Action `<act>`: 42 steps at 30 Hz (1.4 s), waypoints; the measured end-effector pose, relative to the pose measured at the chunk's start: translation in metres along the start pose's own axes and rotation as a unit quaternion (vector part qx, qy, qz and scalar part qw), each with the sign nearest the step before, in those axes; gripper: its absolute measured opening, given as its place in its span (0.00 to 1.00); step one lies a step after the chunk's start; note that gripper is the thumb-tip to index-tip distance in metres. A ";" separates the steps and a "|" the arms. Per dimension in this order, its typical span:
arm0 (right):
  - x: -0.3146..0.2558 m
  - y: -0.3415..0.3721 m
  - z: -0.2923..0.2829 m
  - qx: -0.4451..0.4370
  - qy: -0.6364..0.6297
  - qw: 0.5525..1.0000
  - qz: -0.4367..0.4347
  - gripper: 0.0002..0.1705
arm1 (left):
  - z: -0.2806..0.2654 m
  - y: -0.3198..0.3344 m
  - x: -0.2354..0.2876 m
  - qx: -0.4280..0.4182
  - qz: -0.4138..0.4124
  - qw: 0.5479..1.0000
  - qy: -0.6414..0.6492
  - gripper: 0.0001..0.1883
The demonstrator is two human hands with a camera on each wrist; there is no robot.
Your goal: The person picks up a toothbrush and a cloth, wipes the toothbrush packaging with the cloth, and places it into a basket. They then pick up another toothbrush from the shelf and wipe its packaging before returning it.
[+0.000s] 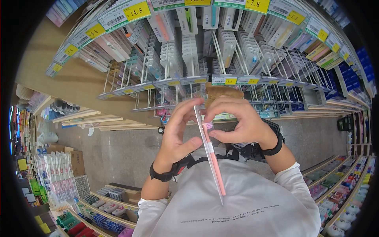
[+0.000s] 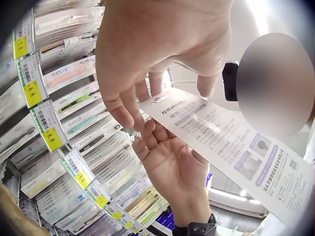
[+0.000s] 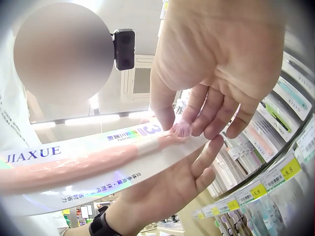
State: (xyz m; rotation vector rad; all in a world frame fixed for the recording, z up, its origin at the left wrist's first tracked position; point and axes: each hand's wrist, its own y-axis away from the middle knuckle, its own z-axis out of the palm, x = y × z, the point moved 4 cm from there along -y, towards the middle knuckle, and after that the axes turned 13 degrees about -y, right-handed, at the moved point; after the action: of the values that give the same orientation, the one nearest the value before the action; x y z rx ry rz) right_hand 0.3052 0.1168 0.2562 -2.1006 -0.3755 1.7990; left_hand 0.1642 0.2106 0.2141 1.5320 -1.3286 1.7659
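"Two hands, one toothbrush pack (image 1: 213,160): where is it?"

"In front of the white shirt (image 1: 256,193), its upper end between the hands."

"And the grip?"

"The right hand (image 1: 244,118) pinches the clear plastic over the bristles (image 3: 182,129). The left hand's (image 1: 177,130) fingers curl round the upper end; whether its thumb presses the back, one cannot tell."

"How should the person handle it well?"

"Probably by steadying the card with the left and pinching lightly with the right, lest the plastic dent."
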 end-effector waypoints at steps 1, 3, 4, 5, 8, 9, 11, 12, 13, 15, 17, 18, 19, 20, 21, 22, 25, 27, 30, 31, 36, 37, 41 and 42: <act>0.001 0.001 0.000 -0.002 -0.002 1.000 0.002 0.14 | 0.000 0.000 0.000 -0.002 0.003 1.000 -0.003 0.41; 0.001 0.001 0.001 -0.004 -0.004 1.000 0.004 0.14 | 0.001 0.001 0.001 -0.003 0.003 1.000 -0.007 0.40; 0.000 0.002 0.001 -0.007 0.006 1.000 -0.006 0.15 | 0.001 0.001 0.001 -0.004 0.001 1.000 -0.012 0.40; -0.001 0.002 0.001 -0.011 0.016 1.000 -0.016 0.15 | 0.001 0.001 0.001 -0.004 0.001 1.000 -0.012 0.40; -0.001 0.003 0.004 -0.012 0.021 0.999 -0.037 0.14 | 0.002 0.002 0.003 -0.005 0.005 1.000 -0.011 0.40; 0.000 0.004 0.004 -0.011 0.021 0.999 -0.037 0.14 | 0.002 0.002 0.004 -0.005 0.010 1.000 -0.009 0.40; 0.001 0.005 0.005 -0.003 0.005 0.999 -0.035 0.14 | 0.003 0.003 0.004 -0.004 0.013 1.000 -0.006 0.40; 0.000 0.005 0.006 -0.004 0.005 0.999 -0.036 0.14 | 0.002 0.004 0.004 0.001 0.010 1.000 -0.006 0.40; -0.001 0.004 0.005 0.000 -0.002 1.000 -0.022 0.14 | 0.002 0.004 0.004 0.005 0.006 1.000 -0.006 0.40; -0.002 0.004 0.004 0.004 -0.008 1.000 -0.008 0.14 | 0.003 0.004 0.005 0.007 0.000 1.000 -0.002 0.40; -0.004 0.001 0.005 -0.009 0.021 0.999 -0.044 0.15 | 0.004 0.003 0.006 0.009 -0.007 1.000 0.003 0.40; -0.005 0.000 0.004 -0.009 0.021 0.999 -0.044 0.15 | 0.004 0.003 0.007 0.017 0.001 1.000 -0.002 0.40; -0.006 -0.001 0.004 -0.018 0.030 0.998 -0.052 0.15 | 0.004 0.002 0.008 0.024 0.009 1.000 -0.008 0.41; -0.007 -0.002 0.005 -0.026 0.039 0.997 -0.060 0.16 | 0.003 0.003 0.006 0.024 0.010 1.000 -0.007 0.41; -0.006 -0.002 0.006 -0.026 0.040 0.997 -0.060 0.16 | 0.001 0.004 0.003 0.027 0.012 0.999 -0.026 0.41; -0.005 -0.002 0.008 -0.019 0.036 0.997 -0.067 0.16 | 0.000 0.004 0.001 0.030 0.014 0.999 -0.043 0.41; -0.004 -0.001 0.008 -0.012 0.034 0.997 -0.068 0.16 | 0.001 0.004 0.001 0.038 0.014 0.999 -0.035 0.41; -0.003 -0.001 0.008 -0.013 0.035 0.997 -0.064 0.16 | 0.000 0.004 -0.001 0.031 0.013 0.998 -0.044 0.40; -0.002 0.000 0.009 -0.012 0.032 0.997 -0.063 0.15 | 0.002 0.003 0.000 0.022 0.009 0.999 -0.043 0.40; -0.003 0.002 0.010 0.002 0.041 0.997 -0.069 0.15 | 0.003 0.004 0.001 0.023 0.007 0.999 -0.033 0.39; 0.000 0.010 0.014 0.023 0.052 0.995 -0.088 0.16 | 0.004 0.004 0.000 0.014 0.014 1.000 -0.014 0.40; 0.002 0.011 0.014 0.023 0.047 0.995 -0.088 0.16 | 0.005 0.004 0.000 0.012 0.014 1.000 -0.005 0.40; 0.003 0.014 0.015 0.025 0.039 0.993 -0.110 0.17 | 0.007 0.006 -0.002 0.017 -0.003 0.999 0.031 0.40; 0.003 0.014 0.014 0.025 0.039 0.993 -0.110 0.17 | 0.007 0.005 -0.001 0.018 -0.002 0.999 0.030 0.40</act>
State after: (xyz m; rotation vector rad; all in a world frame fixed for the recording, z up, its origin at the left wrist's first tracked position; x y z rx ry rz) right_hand 0.2915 0.1070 0.2460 -2.0019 -0.5129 1.5814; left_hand 0.1640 0.2030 0.2109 1.4882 -1.2716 1.8278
